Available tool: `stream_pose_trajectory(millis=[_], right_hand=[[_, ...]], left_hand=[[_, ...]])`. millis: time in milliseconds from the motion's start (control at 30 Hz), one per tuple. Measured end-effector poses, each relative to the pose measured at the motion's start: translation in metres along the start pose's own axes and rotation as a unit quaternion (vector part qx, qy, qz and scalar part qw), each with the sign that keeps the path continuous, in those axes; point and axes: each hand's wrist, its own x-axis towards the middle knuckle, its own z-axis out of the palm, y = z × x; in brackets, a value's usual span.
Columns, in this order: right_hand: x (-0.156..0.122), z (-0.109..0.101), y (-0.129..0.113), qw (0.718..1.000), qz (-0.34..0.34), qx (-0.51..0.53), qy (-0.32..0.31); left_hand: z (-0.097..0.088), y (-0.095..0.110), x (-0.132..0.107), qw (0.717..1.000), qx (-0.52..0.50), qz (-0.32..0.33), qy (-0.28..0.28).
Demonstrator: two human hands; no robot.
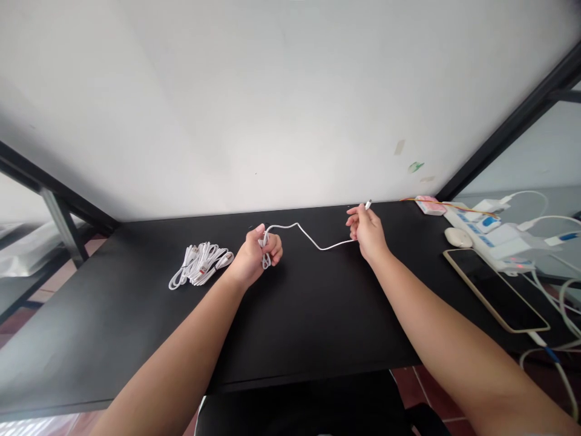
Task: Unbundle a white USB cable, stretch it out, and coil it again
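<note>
White cable (321, 248) strung left-right, left hand (254, 255) to right hand (367, 233)

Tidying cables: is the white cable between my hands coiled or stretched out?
Partly coiled: cable loops in left hand, the rest slack to right hand.

A white cable (318, 242) stretches from the fingers of the left hand (254, 257) to those of the right hand (367, 233), above a plain black counter (308, 315). Left of the left fingers, a white bundle (200, 264). Right of the right fingers, a phone (497, 289) with black screen and pale gold rim, a white power strip (485, 233) with blue labels, a pink box (430, 206).
</note>
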Motion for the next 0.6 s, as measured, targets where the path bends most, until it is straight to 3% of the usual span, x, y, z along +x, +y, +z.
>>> stream_pose_trajectory(millis=[67,133,200,300,467,600], right_hand=[[-0.005,0.004,-0.002,0.992,0.099,0.054,-0.053],[-0.012,0.007,-0.004,0.966,0.197,0.096,-0.137],[-0.019,0.01,-0.007,0.938,0.249,0.12,-0.207],[-0.029,0.015,-0.011,0.915,0.269,0.121,-0.277],[-0.039,0.02,-0.01,0.9,0.246,0.068,-0.352],[-0.041,0.022,-0.006,0.895,0.218,0.03,-0.388]], left_hand=[[0.0,-0.002,0.0,0.998,0.04,0.011,0.039],[0.001,-0.005,-0.001,0.992,0.082,0.015,0.09],[0.004,-0.007,-0.002,0.984,0.108,0.018,0.143],[0.008,-0.008,-0.002,0.969,0.155,0.026,0.19],[0.003,-0.01,0.001,0.943,0.211,0.038,0.256],[-0.001,-0.012,0.003,0.945,0.208,0.024,0.251]])
